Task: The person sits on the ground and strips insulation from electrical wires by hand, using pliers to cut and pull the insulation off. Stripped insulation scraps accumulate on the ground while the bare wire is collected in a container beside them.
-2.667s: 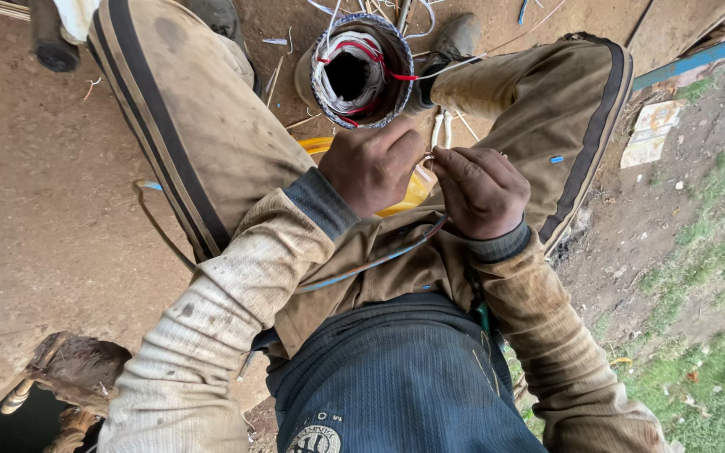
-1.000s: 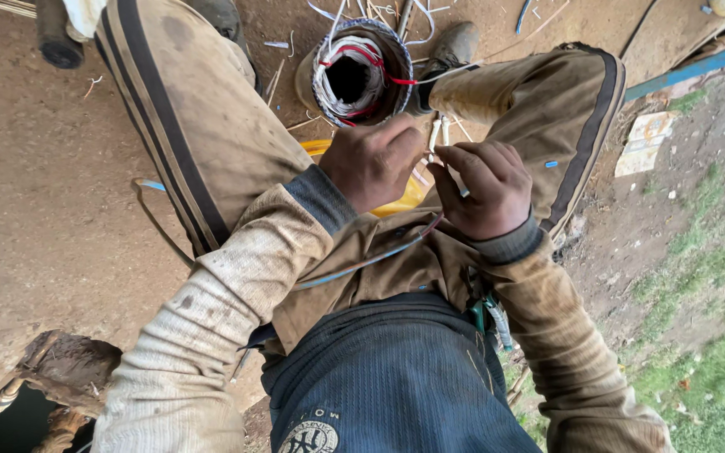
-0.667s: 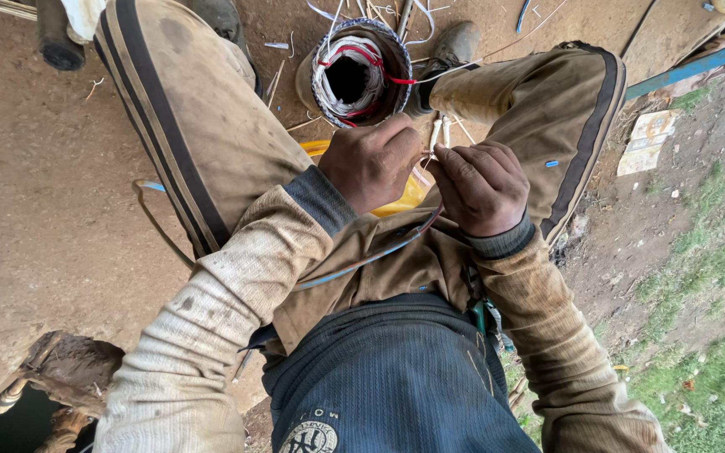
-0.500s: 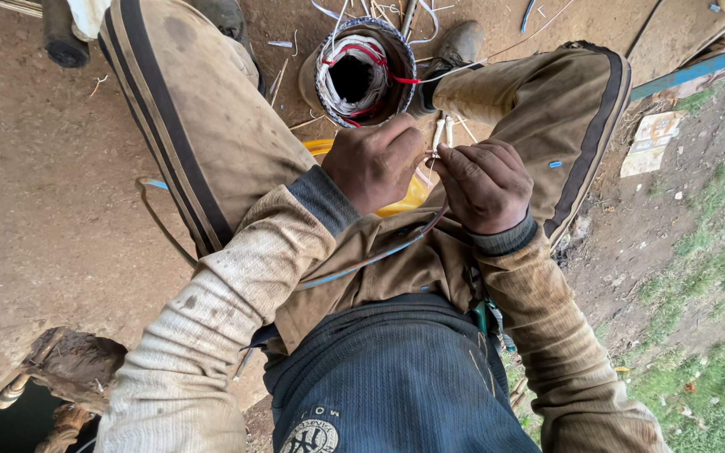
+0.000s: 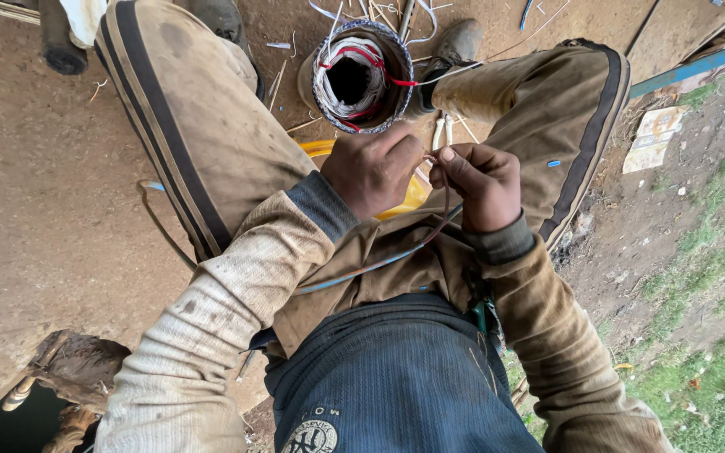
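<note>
Left hand (image 5: 372, 168) is closed, knuckles up, its fingertips pinched on the end of a thin wire (image 5: 430, 239); right hand (image 5: 480, 184) is likewise curled shut, thumb and forefinger pressed on the same wire end, so that the two hands meet fingertip to fingertip over the person's lap. From that meeting point the wire loops down below the right hand, then runs as a pale blue strand back under the left wrist and across the jacket. Directly beyond the left hand's knuckles stands a round motor stator (image 5: 361, 77), open end up, with white windings packed inside and red lacing (image 5: 371, 60) crossing its rim; it sits on the ground between the person's knees. Just beneath both hands a yellow object (image 5: 409, 197) shows in part, mostly hidden by them. Beyond the stator, loose white wire offcuts (image 5: 413, 17) lie scattered on the dirt. A worn boot (image 5: 459, 40) rests beyond the right hand, beside the stator. Grass (image 5: 715, 352) lies well to the right of the right forearm.
</note>
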Tool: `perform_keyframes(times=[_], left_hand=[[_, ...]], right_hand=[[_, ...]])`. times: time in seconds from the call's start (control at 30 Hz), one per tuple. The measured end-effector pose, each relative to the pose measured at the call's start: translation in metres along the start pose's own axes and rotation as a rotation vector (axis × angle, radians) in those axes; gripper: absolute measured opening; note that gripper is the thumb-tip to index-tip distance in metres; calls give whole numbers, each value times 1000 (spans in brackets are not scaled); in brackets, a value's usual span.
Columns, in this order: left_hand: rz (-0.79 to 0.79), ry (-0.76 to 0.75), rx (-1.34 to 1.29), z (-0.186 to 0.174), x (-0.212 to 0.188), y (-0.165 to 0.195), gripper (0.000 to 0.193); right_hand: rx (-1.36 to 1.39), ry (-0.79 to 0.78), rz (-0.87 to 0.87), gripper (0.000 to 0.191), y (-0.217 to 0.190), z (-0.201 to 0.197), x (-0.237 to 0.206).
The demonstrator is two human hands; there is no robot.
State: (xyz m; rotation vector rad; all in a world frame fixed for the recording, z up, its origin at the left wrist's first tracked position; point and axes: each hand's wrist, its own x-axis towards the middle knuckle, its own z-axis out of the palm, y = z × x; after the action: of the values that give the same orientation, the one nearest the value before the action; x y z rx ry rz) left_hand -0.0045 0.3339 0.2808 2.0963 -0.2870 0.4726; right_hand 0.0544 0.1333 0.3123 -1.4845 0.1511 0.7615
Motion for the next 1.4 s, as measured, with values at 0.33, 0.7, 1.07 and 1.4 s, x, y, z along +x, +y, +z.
perform_keyframes(times=[0.33,0.7,1.07,1.4], left_hand=[[-45,48,-32,0,4,2,14],[-24,28,8,3,0,-3,9],[43,-22,-36,-1,1,-2,10],[-33,-5,-43,-2,3,2,12]], right_hand=[[-1023,275,-952,26,-3,30,-22],[-1261,171,-1140,27,-15,28,-15],[-449,-280,45,18,-26,-15,3],[-1099,-17,-921,26,-31,10,-26]])
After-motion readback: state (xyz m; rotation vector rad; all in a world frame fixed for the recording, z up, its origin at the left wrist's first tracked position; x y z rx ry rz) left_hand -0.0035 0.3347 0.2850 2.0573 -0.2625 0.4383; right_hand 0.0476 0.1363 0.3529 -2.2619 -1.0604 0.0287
